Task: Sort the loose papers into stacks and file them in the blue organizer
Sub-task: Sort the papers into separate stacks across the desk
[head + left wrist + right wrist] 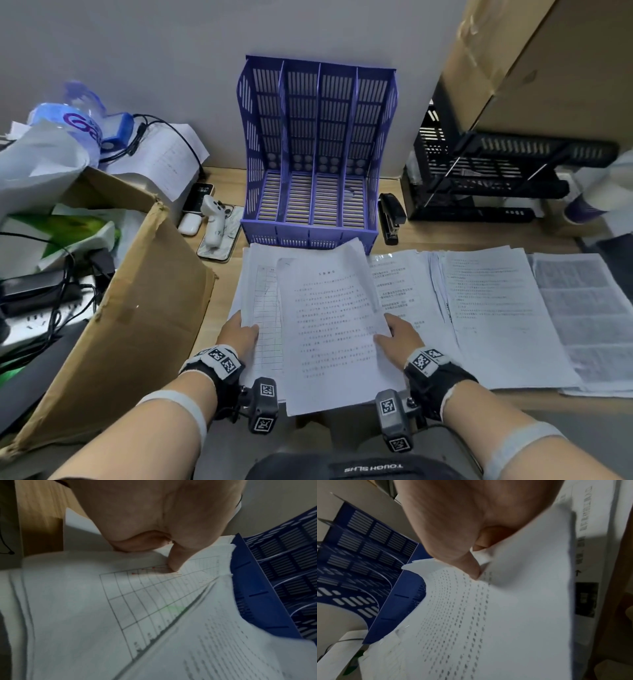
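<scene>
The blue organizer (pixel 318 154) stands upright against the wall, its slots holding no paper that I can see. Just in front of it I hold a stack of white papers (pixel 329 318) with both hands. My left hand (pixel 241 334) pinches the left edge, thumb on a sheet with a printed grid (pixel 154 592). My right hand (pixel 394 334) pinches the right edge of the top text sheet (pixel 471 615), thumb on top. More paper stacks (pixel 496 315) lie flat on the wooden desk (pixel 445 240) to the right.
A black stapler (pixel 390 217) lies right of the organizer, with a black mesh tray rack (pixel 486 171) behind it. Left of the papers stands an opened cardboard box (pixel 137 308). Phones, an earbud case and a white controller (pixel 214 221) lie by the organizer's left side.
</scene>
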Demonstrator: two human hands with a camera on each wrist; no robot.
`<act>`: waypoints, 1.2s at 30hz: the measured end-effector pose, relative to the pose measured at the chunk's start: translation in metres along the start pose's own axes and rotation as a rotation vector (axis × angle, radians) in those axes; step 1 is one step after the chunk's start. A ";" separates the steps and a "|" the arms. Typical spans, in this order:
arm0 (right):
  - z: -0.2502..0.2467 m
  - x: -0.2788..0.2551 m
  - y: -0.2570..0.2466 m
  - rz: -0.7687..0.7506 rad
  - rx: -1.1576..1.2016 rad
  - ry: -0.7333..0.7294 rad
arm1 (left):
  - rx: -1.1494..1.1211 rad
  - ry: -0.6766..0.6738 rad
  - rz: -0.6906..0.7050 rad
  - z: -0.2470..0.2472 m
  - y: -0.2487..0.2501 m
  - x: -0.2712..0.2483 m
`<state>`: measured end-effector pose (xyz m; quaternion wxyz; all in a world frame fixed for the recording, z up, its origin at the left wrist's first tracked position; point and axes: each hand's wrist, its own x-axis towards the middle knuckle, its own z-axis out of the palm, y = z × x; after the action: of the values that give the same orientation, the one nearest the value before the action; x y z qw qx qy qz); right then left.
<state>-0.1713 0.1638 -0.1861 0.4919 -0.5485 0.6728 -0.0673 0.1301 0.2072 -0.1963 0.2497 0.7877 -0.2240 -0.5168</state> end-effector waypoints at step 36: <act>-0.227 -0.009 0.094 0.144 0.170 0.342 | -0.163 -0.116 0.272 0.197 0.094 -0.044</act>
<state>-0.4022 0.1057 -0.1247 0.4185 -0.4359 0.7761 -0.1806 -0.0770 0.1289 -0.1738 0.3669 0.6962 -0.2999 -0.5393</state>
